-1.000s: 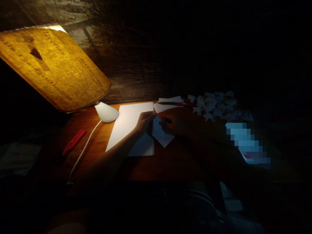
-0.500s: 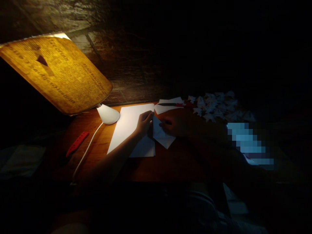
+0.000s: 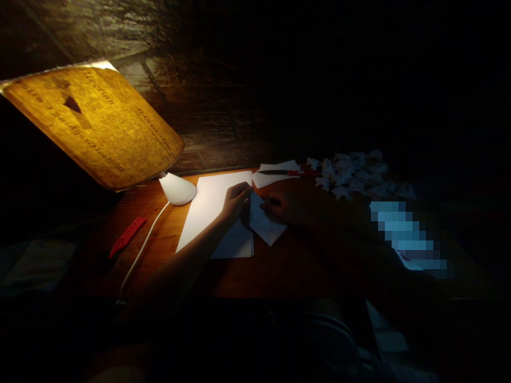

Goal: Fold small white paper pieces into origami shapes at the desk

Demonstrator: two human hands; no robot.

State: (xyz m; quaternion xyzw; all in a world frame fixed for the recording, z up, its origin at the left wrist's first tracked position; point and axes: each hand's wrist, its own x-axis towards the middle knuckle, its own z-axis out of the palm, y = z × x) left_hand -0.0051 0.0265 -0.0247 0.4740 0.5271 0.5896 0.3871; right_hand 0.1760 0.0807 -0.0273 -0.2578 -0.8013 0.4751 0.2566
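A small folded piece of white paper [image 3: 264, 226] lies on the wooden table [image 3: 279, 271], half over a stack of white sheets [image 3: 207, 210]. My left hand [image 3: 236, 201] has its fingers curled and pinched on the paper's left edge. My right hand [image 3: 285, 205], deep in shadow, presses closed fingers on the paper's upper right part. Both hands meet at the top of the fold. The room is dark, and only the lamp lights the table's left part.
A small white lamp [image 3: 176, 189] with a white cord [image 3: 139, 250] stands left of the sheets, under a yellowed printed sheet [image 3: 93, 125]. A red strip-shaped tool [image 3: 126, 237] lies at the left. A red-and-black pen [image 3: 287, 172] rests on paper behind. Several folded paper pieces [image 3: 355, 178] are heaped at back right.
The view has drifted slightly. My left fingers have shifted a little along the paper's left edge; both hands stay on the folded paper.
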